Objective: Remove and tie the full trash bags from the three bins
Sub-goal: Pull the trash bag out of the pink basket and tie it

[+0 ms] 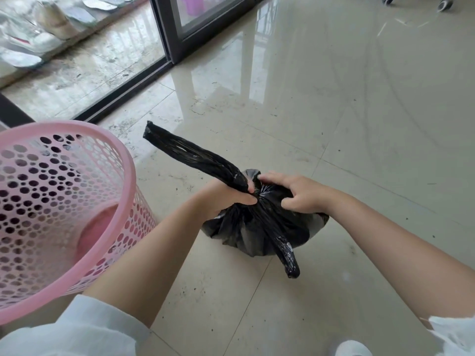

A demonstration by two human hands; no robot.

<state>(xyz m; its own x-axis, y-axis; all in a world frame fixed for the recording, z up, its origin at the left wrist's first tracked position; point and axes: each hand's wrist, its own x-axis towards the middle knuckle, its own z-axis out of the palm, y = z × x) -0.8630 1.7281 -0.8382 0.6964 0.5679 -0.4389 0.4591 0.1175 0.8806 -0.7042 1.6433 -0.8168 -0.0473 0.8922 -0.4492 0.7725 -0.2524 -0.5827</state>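
A full black trash bag [246,232] sits on the tiled floor in front of me. Its mouth is gathered into two twisted tails that cross at the top. One tail [195,155] sticks up to the far left, the other [285,250] lies toward me over the bag. My left hand [226,199] grips the base of the upright tail at the crossing. My right hand [298,194] rests on the bag's top, its fingertips pinching the plastic at the knot. A pink perforated bin [61,209] stands at the left with no bag in it.
A dark sliding door frame [177,39] and its floor track run across the back left, with shoes [56,21] lined up beyond the glass. Chair casters [442,3] show at the top right. A white shoe tip [352,349] is at the bottom edge.
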